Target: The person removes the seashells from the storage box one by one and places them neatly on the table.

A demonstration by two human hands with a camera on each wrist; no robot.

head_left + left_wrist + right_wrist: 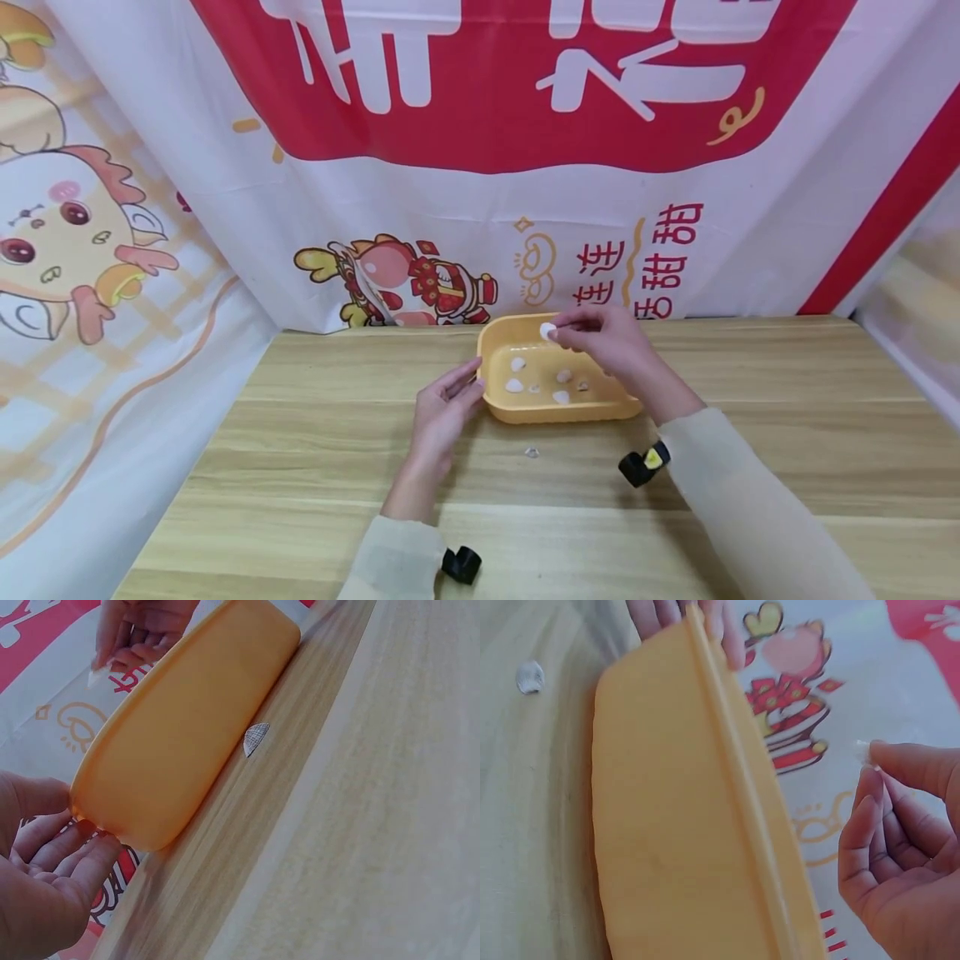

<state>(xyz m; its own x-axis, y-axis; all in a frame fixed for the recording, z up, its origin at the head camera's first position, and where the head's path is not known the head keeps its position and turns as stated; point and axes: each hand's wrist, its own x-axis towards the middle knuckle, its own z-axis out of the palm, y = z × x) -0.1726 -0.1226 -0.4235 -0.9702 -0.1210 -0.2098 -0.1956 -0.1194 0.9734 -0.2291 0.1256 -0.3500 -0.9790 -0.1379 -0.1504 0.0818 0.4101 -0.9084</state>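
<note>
A yellow plastic basin (570, 412) stands on the wooden table, with several small pale seashells (514, 385) scattered on its floor. At its left end, my left hand (442, 412) holds the rim; in the left wrist view the thumb is at the rim and the other fingers (56, 851) lie against the end wall. Over the basin's far side, my right hand (611, 342) pinches a white seashell (548, 331) between thumb and fingertips, also seen in the right wrist view as a small pale shell (864, 752). One ribbed seashell (256, 739) lies on the table in front of the basin.
Behind the wooden table (337, 467) hangs a printed red and white cloth (450, 200), close to the basin's far side. Another printed cloth (112, 375) hangs on the left. A black camera (461, 565) is strapped to the left wrist.
</note>
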